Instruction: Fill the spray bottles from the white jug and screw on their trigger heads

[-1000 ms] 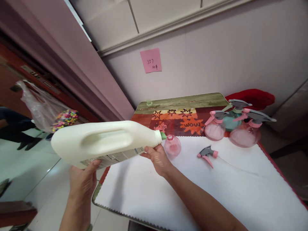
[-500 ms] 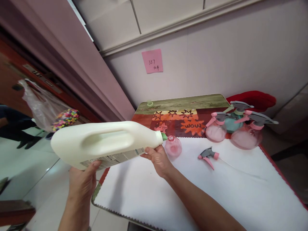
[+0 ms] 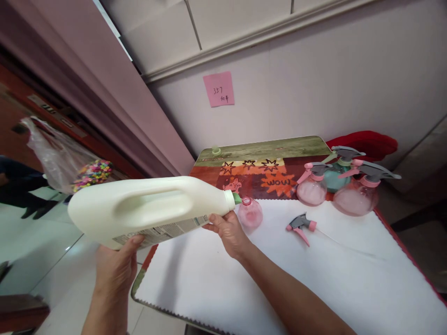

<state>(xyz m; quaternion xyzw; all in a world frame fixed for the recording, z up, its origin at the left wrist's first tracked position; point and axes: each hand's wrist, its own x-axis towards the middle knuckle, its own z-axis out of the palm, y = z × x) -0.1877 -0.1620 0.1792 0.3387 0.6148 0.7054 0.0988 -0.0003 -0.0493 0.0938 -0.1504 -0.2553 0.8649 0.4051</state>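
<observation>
A large cream detergent bottle (image 3: 139, 207) is tipped nearly level, its green spout pointing right. My left hand (image 3: 120, 263) grips its lower body from beneath, thumb on the label. Just behind the neck, my right hand (image 3: 228, 232) is closed around the bottle's underside. The spout is close to the open mouth of a small round pink bottle (image 3: 250, 215) standing on the white table cover; whether they touch I cannot tell, and no stream shows. To the right lies a grey and pink spray head (image 3: 301, 227) with a clear tube.
Filled spray bottles, two pink (image 3: 312, 191) and one teal (image 3: 337, 179), stand at the table's right rear. A small green ring (image 3: 216, 151) lies at the back edge. At left hang a plastic bag (image 3: 49, 149) and colourful beads (image 3: 93, 174); a person's legs (image 3: 30, 186) show beyond.
The view has shifted slightly, moving everything a little left in the picture. Both hands keep their hold, and the detergent bottle stays tipped at the pink bottle's mouth.
</observation>
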